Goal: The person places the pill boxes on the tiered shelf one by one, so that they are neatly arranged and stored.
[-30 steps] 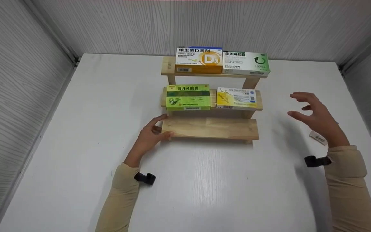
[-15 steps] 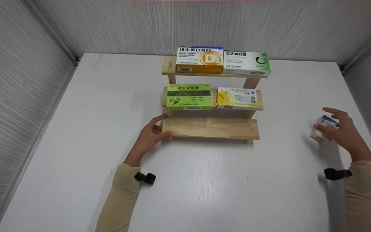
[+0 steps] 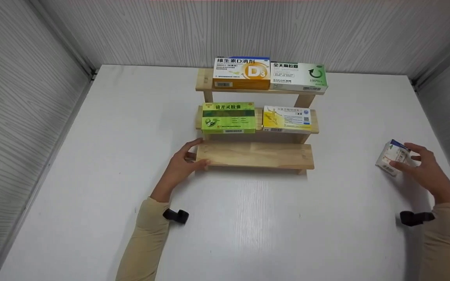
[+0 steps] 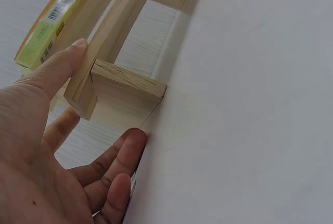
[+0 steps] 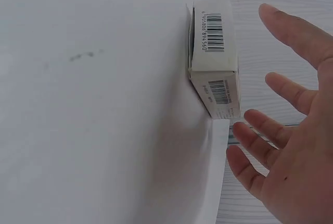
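Observation:
My left hand [image 3: 180,168] grips the left end of the lowest step of a three-step wooden display shelf [image 3: 254,154]. Its thumb lies on the step's front edge and a finger reaches the back edge. In the left wrist view the other fingers [image 4: 130,151] are close to the shelf's leg. At the far right, a small white medicine box [image 3: 390,156] with a blue edge stands on the table. My right hand [image 3: 424,171] is beside it; in the right wrist view its fingers [image 5: 291,91] are spread and apart from the box.
An orange-and-white vitamin D box [image 3: 240,74] and a white-and-green medicine box [image 3: 298,76] share the top step. A green box [image 3: 229,117] and a yellow-and-white box [image 3: 287,119] occupy the middle one. Grey wood-grain panels [image 3: 225,31] enclose the white table [image 3: 264,222].
My right hand has moved right and toward me, from above the table to beside the small white box, bringing that box into fuller view. My left hand stays on the shelf.

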Tool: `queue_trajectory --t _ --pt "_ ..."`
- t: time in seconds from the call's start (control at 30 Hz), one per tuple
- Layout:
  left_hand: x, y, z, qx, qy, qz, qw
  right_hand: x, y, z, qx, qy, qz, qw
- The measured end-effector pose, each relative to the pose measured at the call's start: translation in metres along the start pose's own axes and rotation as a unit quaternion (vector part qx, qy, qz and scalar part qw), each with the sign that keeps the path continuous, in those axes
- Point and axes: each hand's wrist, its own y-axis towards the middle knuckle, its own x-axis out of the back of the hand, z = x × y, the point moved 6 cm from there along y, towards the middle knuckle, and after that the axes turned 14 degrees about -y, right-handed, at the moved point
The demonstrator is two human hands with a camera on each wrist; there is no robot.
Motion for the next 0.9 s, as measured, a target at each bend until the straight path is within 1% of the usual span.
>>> queue_trajectory --t 0.13,0.4,0.57,0.67,0.77,0.9 --pt "0.000 0.000 0.000 -0.005 -0.001 0.003 1.0000 -0.003 0.000 0.003 0.011 -0.006 0.016 0.9998" --pt "0.000 0.000 0.000 -0.009 0.000 0.001 1.0000 -0.009 0.006 0.016 0.037 -0.021 0.009 0.9991" --pt "0.000 0.000 0.001 -0.003 -0.001 0.002 1.0000 -0.013 0.009 0.026 0.060 -0.024 0.017 0.9978" --pt "-0.001 -0.001 0.001 -0.001 -0.003 0.006 1.0000 -0.013 0.008 0.027 0.068 -0.028 0.017 0.9971" --pt "-0.001 -0.001 0.000 -0.002 -0.010 0.009 0.9999 -0.013 0.005 0.022 0.059 -0.033 0.020 0.9975" --pt "0.000 -0.001 -0.001 -0.006 -0.019 0.012 0.9997 -0.013 0.001 0.014 0.037 -0.046 0.029 0.9978"
